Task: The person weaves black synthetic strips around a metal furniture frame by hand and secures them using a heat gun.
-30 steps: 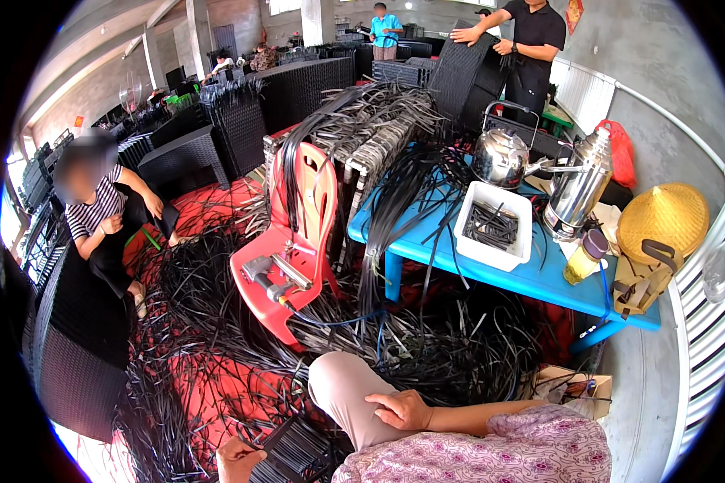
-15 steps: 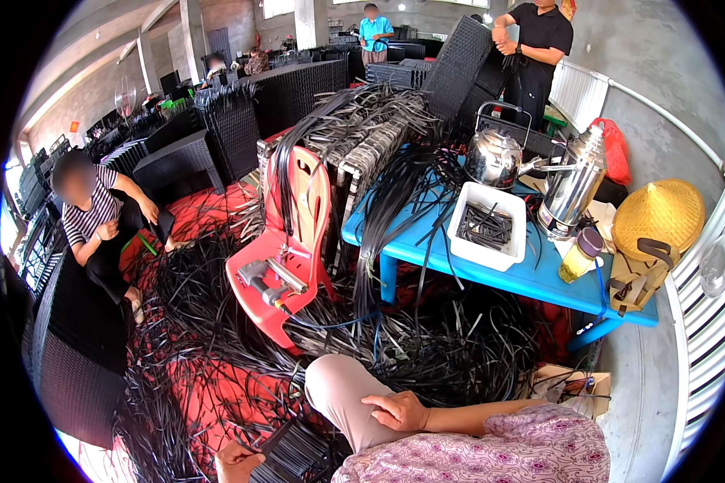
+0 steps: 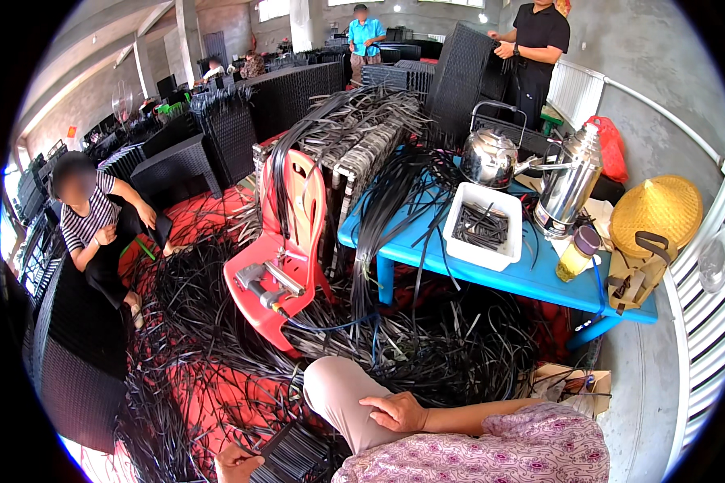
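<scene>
Masses of black rattan strips (image 3: 217,322) cover the floor ahead of both hands, spreading out to the left hand's far side. Farther ahead and right of the right hand stands a blue counter (image 3: 532,278), carrying a white tray (image 3: 483,225) of short strips, a steel kettle (image 3: 488,157) and a steel thermos (image 3: 568,181). Straight ahead of the hands, a red plastic chair (image 3: 286,266) holds a metal tool (image 3: 266,282). The right hand (image 3: 395,412) rests flat on the knee (image 3: 330,386), fingers loosely spread, holding nothing. The left hand (image 3: 235,465) curls around a bundle of black strips (image 3: 298,455) at the lower edge; how tightly it closes cannot be told.
</scene>
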{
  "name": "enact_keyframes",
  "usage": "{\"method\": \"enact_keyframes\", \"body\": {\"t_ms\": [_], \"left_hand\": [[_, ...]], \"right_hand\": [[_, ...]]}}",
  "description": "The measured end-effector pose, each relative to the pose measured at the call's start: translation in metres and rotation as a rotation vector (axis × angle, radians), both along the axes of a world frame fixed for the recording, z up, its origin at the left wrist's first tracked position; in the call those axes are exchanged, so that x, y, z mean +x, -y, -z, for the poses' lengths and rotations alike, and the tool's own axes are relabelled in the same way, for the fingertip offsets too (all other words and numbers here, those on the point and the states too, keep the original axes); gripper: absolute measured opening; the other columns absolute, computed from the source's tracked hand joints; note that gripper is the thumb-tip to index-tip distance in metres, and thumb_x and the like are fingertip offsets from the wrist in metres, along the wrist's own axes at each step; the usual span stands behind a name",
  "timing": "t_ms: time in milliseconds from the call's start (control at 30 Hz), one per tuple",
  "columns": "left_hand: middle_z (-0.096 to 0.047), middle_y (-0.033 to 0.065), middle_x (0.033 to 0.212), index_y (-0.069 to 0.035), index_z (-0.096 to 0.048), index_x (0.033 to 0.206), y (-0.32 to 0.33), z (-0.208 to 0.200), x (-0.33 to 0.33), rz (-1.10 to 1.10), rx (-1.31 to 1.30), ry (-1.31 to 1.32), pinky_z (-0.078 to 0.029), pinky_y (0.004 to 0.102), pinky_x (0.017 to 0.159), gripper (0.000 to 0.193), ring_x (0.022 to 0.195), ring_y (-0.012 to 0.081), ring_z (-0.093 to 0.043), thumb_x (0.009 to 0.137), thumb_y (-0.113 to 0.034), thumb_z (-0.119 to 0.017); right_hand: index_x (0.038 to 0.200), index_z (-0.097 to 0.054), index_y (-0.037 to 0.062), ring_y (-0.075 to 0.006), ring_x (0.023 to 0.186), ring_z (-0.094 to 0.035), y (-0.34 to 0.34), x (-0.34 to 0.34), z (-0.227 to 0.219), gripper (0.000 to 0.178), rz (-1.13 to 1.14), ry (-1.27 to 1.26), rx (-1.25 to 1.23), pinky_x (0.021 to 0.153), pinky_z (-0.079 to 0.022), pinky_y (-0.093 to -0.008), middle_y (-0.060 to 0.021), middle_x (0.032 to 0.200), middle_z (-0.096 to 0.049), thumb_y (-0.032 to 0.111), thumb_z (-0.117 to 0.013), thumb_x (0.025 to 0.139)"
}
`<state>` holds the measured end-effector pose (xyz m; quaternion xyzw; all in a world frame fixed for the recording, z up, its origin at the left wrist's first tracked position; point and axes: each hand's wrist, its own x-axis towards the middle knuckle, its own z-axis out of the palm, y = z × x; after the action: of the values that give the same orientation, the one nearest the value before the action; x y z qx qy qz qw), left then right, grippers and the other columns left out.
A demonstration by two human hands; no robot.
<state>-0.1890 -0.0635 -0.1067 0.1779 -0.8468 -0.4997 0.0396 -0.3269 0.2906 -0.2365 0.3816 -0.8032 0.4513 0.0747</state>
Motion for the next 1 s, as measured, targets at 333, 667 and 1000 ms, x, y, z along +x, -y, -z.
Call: {"method": "enact_keyframes", "body": {"t_ms": [333,667,1000], "left_hand": [[-0.055,-0.0004,0.06,-0.001,-0.064,0.07,0.009,0.024,0.01,-0.035,-0.023,0.079,-0.037,0.0258,0.052,0.013,0.056,0.0078,-0.046,0.072,-0.003,-0.077],[-0.056,0.0036,0.065,0.0,-0.064,0.07,-0.001,0.008,0.01,0.046,0.032,0.014,-0.041,0.0286,0.057,0.015,0.062,0.0122,-0.051,0.069,-0.002,-0.079],[-0.053,0.0028,0.067,-0.001,-0.061,0.067,-0.01,0.002,0.011,0.03,0.044,0.012,-0.041,0.0291,0.058,0.016,0.064,0.013,-0.049,0.067,0.001,-0.077]], "right_hand": [[0.13,-0.056,0.0115,-0.0297,0.061,-0.065,-0.004,0.003,0.004,0.04,0.003,0.029,-0.016,0.056,-0.053,-0.0387,-0.0113,0.069,-0.065,0.021,-0.06,0.092],[0.13,-0.056,0.0105,-0.0296,0.062,-0.065,-0.003,0.002,0.002,0.039,-0.008,0.023,-0.023,0.055,-0.052,-0.0392,-0.0114,0.07,-0.065,0.02,-0.06,0.091],[0.126,-0.059,0.0084,-0.0298,0.065,-0.067,-0.004,0.003,0.006,0.038,-0.006,0.045,-0.012,0.058,-0.054,-0.0386,-0.013,0.076,-0.067,0.016,-0.061,0.089]]}}
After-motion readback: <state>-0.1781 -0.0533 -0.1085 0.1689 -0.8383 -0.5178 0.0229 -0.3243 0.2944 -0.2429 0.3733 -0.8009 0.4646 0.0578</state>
